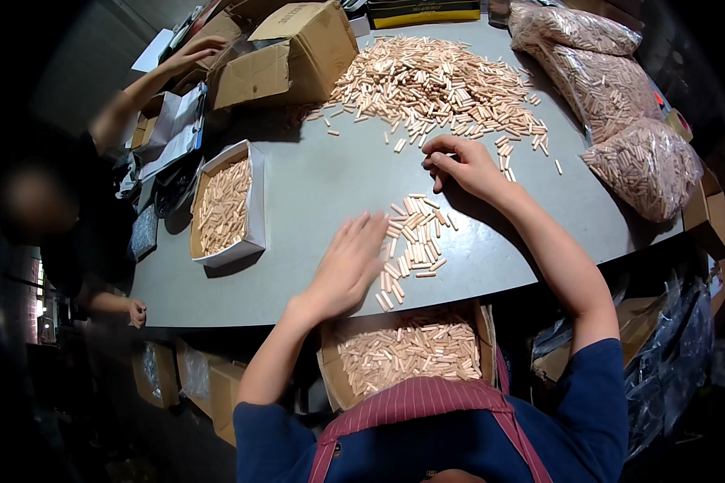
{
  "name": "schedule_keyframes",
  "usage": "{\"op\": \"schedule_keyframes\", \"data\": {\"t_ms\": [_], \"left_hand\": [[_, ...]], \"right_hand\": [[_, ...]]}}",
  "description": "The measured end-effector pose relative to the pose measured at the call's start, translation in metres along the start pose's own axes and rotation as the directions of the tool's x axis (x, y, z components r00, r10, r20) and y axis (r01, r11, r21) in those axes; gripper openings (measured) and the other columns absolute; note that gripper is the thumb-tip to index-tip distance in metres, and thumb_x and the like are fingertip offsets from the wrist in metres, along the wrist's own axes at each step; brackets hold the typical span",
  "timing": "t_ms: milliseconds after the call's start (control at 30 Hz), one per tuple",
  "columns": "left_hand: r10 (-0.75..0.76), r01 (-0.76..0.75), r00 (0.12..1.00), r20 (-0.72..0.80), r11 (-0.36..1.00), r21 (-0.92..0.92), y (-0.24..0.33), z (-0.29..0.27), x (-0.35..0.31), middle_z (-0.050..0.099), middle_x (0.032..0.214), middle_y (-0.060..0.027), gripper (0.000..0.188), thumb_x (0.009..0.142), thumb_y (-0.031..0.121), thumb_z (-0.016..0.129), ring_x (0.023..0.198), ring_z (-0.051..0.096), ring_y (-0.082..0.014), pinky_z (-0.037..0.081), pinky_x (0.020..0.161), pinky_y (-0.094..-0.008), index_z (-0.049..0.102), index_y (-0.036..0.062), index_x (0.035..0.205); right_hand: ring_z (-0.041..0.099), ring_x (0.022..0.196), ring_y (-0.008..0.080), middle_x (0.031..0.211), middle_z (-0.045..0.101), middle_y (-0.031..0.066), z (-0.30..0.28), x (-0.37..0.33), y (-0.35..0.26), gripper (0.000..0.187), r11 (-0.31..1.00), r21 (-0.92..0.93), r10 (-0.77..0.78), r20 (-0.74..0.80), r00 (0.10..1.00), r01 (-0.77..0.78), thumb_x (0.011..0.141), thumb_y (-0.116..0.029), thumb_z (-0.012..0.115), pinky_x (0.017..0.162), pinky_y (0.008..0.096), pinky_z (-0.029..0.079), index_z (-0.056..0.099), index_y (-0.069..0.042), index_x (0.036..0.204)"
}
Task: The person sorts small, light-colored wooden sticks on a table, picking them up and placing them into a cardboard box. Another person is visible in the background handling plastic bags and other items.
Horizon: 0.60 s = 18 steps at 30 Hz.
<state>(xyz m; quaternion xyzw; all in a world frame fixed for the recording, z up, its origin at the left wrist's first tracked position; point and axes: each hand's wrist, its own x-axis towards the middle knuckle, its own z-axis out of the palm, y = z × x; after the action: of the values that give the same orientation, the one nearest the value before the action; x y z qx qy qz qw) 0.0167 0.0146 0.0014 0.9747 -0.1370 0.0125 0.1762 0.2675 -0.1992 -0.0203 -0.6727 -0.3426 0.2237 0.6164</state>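
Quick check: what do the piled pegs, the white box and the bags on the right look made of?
Piled pegs: probably wood; pale tan, dull finish.
White box: likely cardboard, matte; thin, flat walls.
Bags: clear plastic film, glossy; wrinkled highlights, pegs visible through it.

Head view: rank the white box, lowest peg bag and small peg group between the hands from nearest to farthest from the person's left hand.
1. Small peg group, just right of the left hand.
2. White box, to its left.
3. Lowest peg bag, far right.

Of the hands (352, 259), the left blurred, lap-side box (330, 376) partly behind apron (427, 394)
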Motion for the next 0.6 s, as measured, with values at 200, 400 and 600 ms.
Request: {"op": "schedule_keyframes", "data": {"t_ms": [200,400,600], "left_hand": [[-0.118,0.068,0.993,-0.019,0.692,-0.719,0.004,-0.007,-0.044,0.04,0.167,-0.0206,0.059,0.114,0.032,0.043,0.158,0.032,-0.0338,0.022,0.13,-0.0449,0.037,-0.0012,0.163],[-0.464,0.175,0.832,-0.305,0.74,-0.649,-0.028,-0.011,-0.058,0.062,0.146,-0.0164,0.042,0.106,0.019,0.059,0.136,0.059,-0.0275,0.043,0.115,-0.0364,0.061,0.0019,0.145],[-0.226,0.172,0.879,-0.419,0.972,-0.162,-0.018,-0.006,-0.045,0.065,0.128,-0.012,0.041,0.091,0.003,0.064,0.119,0.056,-0.0323,0.043,0.107,-0.0431,0.071,0.0076,0.132]], "right_hand": [[0.073,0.069,0.0156,0.099,0.072,0.013,0.001,0.0,0.001,0.023,0.999,0.05,-0.003,-0.011,1.0,0.004,0.106,-0.012,0.06,0.068,0.0281,0.058,0.065,0.003,0.122],[0.073,0.069,0.0149,0.098,0.072,0.0129,0.0,0.001,0.002,0.022,0.999,0.047,-0.003,0.002,1.0,0.003,0.106,-0.013,0.06,0.07,0.0275,0.057,0.066,0.003,0.121],[0.073,0.07,0.0146,0.099,0.073,0.0135,-0.002,0.003,0.004,0.022,0.999,0.05,-0.008,0.02,1.0,0.007,0.106,-0.012,0.06,0.07,0.0271,0.058,0.066,0.004,0.12]]}}
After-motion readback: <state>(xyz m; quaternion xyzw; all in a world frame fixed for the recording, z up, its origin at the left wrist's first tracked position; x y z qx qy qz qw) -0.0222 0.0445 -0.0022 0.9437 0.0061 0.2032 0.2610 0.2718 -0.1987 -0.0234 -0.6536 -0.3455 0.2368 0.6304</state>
